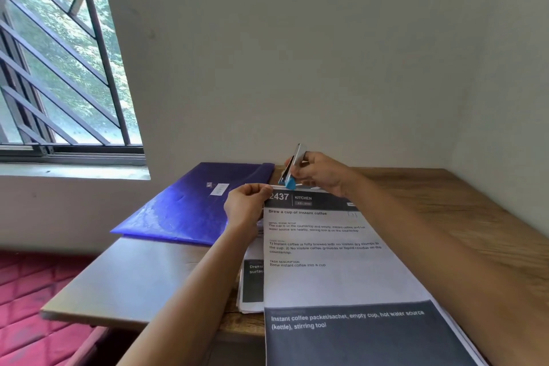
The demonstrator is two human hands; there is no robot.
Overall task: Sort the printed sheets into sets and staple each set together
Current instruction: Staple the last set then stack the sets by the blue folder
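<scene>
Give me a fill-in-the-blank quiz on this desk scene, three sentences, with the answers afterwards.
1. The right hand grips a ____ at the far edge of the top sheet.
2. The left hand pinches that sheet's far ____ corner.
3. The sheet's title says to brew a cup of instant ____.
Missing words: stapler; left; coffee.

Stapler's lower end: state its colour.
Bright blue; the rest of the stapler, gripped in the right hand, looks silver. Head view shows it best.
</scene>
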